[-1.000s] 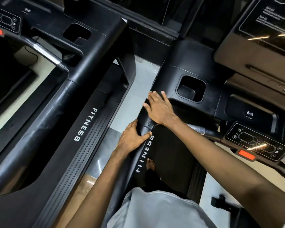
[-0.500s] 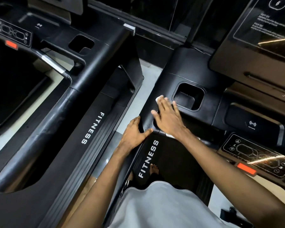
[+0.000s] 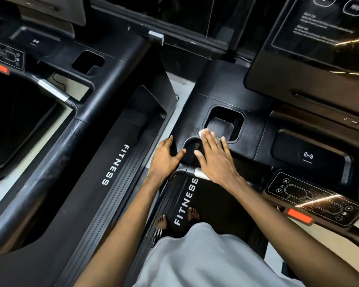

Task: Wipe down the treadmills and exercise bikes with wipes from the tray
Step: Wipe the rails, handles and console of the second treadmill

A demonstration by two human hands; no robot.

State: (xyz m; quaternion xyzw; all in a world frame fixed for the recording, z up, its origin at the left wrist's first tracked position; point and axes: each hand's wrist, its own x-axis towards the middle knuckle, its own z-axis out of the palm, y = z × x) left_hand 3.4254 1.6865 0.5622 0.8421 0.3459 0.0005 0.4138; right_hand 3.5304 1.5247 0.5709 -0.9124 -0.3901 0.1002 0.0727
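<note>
I stand on a black treadmill (image 3: 220, 83) whose left console wing has a square cup pocket (image 3: 224, 123). My right hand (image 3: 215, 158) lies flat, fingers straight, on that wing just in front of the pocket, pressing a white wipe (image 3: 201, 133) whose edge peeks out past the fingertips. My left hand (image 3: 165, 157) rests on the wing's left edge beside it, fingers spread over the rim and thumb pointing right. A second black treadmill (image 3: 104, 83) stands to the left.
A control pad with a red button (image 3: 299, 216) sits on the handlebar at right. The big dark screen (image 3: 319, 42) rises at the top right. A narrow strip of pale floor (image 3: 174, 112) separates the two machines. My bare feet (image 3: 193, 213) stand on the belt.
My right hand has slid forward along the console wing towards the cup pocket, and the wipe's white edge now shows beyond its fingertips. My left hand has shifted forward slightly on the edge.
</note>
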